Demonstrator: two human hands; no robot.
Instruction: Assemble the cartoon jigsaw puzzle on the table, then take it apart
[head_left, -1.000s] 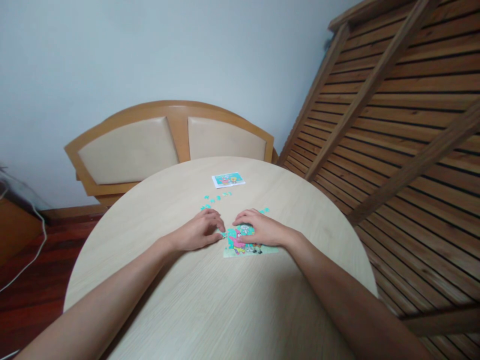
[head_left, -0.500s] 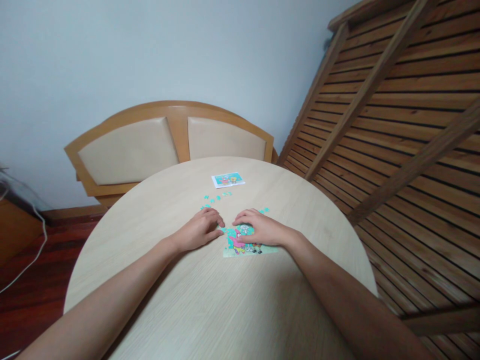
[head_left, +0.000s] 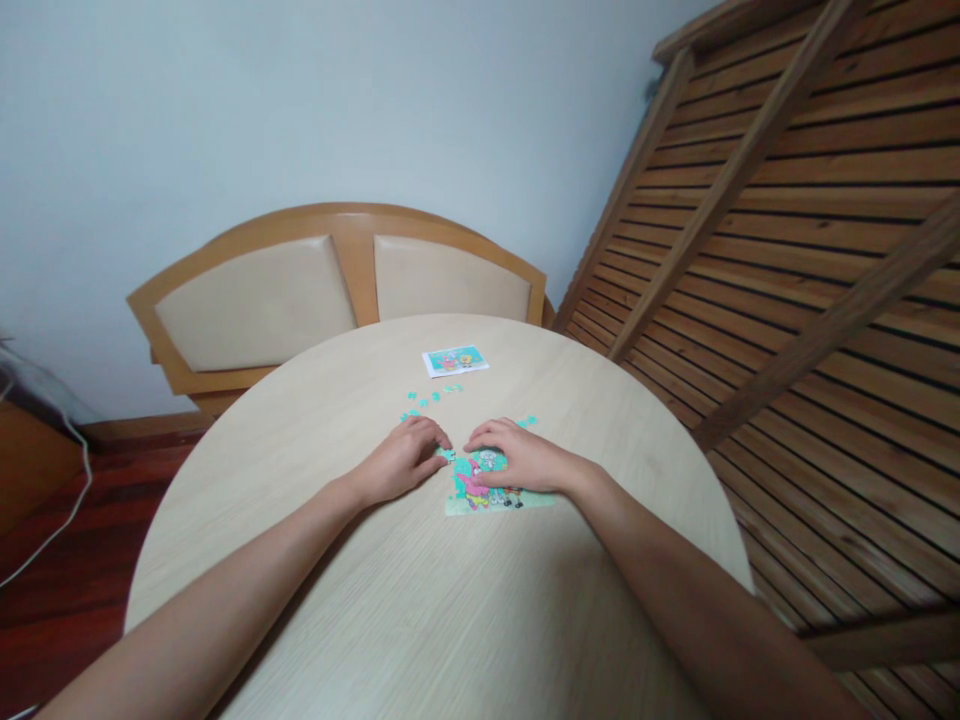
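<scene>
A partly joined jigsaw puzzle [head_left: 474, 507] with cartoon figures, one of them pink, lies flat on the round table. My left hand [head_left: 401, 460] is at the puzzle's upper left corner, thumb and forefinger pinched on a small teal puzzle piece [head_left: 448, 456]. Across the puzzle's upper right part rests my right hand [head_left: 529, 455], fingers and thumb apart, holding nothing that I can see. It hides part of the picture. Several loose teal pieces [head_left: 424, 403] lie beyond my left hand, and a few more [head_left: 532, 420] just past my right knuckles.
A small printed picture card [head_left: 457, 360] lies toward the table's far side. Behind the pale wooden table [head_left: 360, 620] stands a bench with cushioned back panels [head_left: 262, 300]. A slatted wooden frame [head_left: 787, 250] leans at the right. A white cable [head_left: 86, 470] hangs at the left.
My left hand has shifted very slightly to the right, and the piece in its fingertips now shows more clearly. The right hand stays in place on the puzzle.
</scene>
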